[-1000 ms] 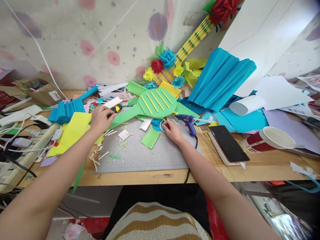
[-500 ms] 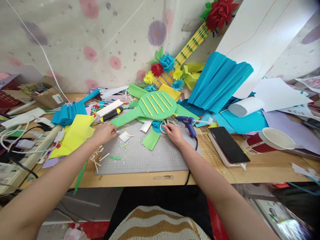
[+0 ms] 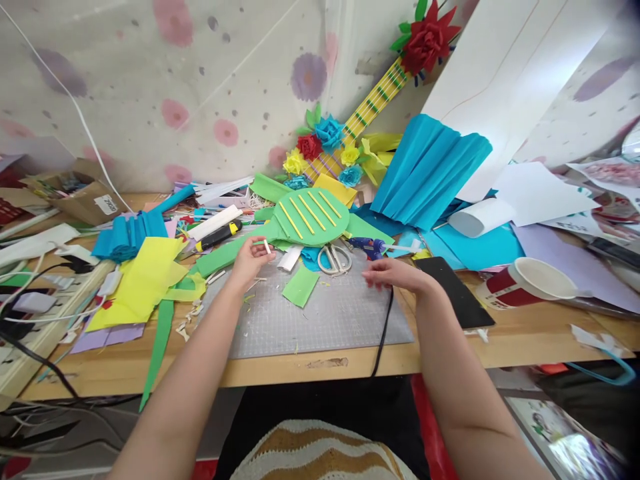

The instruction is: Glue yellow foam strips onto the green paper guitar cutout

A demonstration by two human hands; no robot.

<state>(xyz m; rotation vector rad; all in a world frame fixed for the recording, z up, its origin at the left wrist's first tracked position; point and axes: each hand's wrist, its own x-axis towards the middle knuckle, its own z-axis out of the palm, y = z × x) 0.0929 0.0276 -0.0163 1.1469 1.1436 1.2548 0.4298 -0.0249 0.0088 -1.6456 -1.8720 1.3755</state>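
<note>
My left hand (image 3: 251, 260) pinches a short white stick (image 3: 267, 247) over the left part of the grey cutting mat (image 3: 325, 327). Behind it lies a green paddle-shaped piece (image 3: 310, 217) with yellow strips across its round end. My right hand (image 3: 390, 273) hovers at the mat's right side, fingers apart and empty, just in front of the blue glue gun (image 3: 367, 247). Silver scissors (image 3: 335, 260) rest on the mat between my hands. In front of them is a small green paper piece (image 3: 301, 285).
On the right are a black phone (image 3: 453, 292) and a paper cup (image 3: 530, 283). Yellow paper (image 3: 135, 283) and a power strip (image 3: 55, 327) lie left. A flower-trimmed yellow guitar shape (image 3: 375, 100) leans at the back. The glue gun's cable (image 3: 384, 333) hangs over the front edge.
My right hand has let go of the scissors and moved right, towards the glue gun. My left hand has moved right with the white stick. The view has shifted slightly.
</note>
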